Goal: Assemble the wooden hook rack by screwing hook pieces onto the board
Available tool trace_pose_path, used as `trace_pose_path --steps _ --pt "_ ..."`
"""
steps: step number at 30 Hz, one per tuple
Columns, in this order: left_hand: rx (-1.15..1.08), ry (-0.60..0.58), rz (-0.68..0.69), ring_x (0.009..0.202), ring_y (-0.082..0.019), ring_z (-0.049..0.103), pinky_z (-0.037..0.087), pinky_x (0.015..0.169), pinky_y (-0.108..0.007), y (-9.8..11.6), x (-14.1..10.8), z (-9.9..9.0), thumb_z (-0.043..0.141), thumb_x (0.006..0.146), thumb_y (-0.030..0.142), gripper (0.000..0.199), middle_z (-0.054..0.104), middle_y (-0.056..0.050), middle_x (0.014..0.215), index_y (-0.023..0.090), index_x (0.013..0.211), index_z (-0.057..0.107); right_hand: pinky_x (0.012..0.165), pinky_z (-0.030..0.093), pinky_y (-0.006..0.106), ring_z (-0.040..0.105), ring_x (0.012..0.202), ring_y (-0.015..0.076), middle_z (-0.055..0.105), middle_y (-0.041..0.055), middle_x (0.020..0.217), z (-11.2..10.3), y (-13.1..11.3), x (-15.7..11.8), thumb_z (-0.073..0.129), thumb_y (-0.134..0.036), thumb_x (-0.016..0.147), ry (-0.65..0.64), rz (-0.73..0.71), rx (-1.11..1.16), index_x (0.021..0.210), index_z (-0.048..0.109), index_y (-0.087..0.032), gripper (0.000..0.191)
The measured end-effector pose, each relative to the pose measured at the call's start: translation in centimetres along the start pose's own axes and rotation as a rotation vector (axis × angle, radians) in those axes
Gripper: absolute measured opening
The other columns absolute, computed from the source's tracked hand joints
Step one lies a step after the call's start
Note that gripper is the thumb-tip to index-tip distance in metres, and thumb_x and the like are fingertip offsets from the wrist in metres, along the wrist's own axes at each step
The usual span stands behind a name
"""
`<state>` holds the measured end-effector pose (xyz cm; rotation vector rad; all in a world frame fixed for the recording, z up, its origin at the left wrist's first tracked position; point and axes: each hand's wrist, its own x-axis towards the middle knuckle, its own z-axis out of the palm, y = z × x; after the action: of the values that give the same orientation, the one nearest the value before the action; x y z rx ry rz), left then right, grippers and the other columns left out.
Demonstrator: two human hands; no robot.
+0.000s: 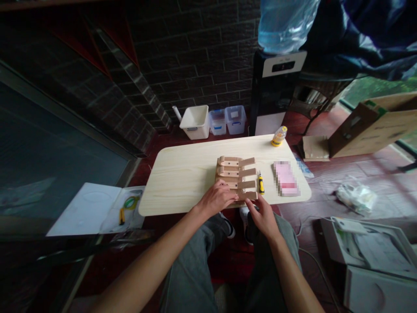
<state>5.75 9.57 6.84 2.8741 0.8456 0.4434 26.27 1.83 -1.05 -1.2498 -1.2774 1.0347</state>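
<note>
A wooden piece with several parallel slats (233,173) lies on the pale wooden table (177,174), near its front edge. My left hand (218,198) rests on the near left part of the wooden piece, its fingers bent over the nearest slats. At the right end of the nearest slat, my right hand (262,213) touches the wood with thumb and fingers apart. Just right of the slats lies a yellow and black screwdriver (261,183). The undersides of the fingers of both hands are hidden.
A pink, pixelated item (286,178) lies at the table's right, with a clear and yellow bottle (279,136) near the back right corner. Behind the table stand a white bin (195,122), two clear boxes and a water dispenser (273,87). Open white boxes flank the table.
</note>
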Motion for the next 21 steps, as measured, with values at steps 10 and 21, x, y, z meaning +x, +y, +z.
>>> trace_pose_path --steps 10,21 --pt "-0.005 0.179 -0.035 0.088 -0.016 0.068 0.046 0.101 -0.041 0.1 -0.9 1.3 0.066 0.098 0.026 0.013 0.079 0.0 0.088 0.026 0.099 0.078 0.097 0.058 0.044 0.073 0.104 0.0273 0.076 0.0126 0.117 0.1 0.0 0.3 0.063 -0.049 0.097 -0.001 -0.014 0.041 0.129 0.067 -0.021 0.043" --pt "-0.043 0.21 -0.006 0.084 -0.013 0.071 0.043 0.108 -0.042 -0.5 -1.1 1.8 0.068 0.096 0.021 0.011 0.082 0.003 0.093 0.026 0.099 0.077 0.098 0.057 0.042 0.073 0.105 0.0264 0.077 0.0112 0.116 0.1 -0.1 0.5 0.063 -0.048 0.097 -0.006 0.021 0.014 0.116 0.068 -0.021 0.033"
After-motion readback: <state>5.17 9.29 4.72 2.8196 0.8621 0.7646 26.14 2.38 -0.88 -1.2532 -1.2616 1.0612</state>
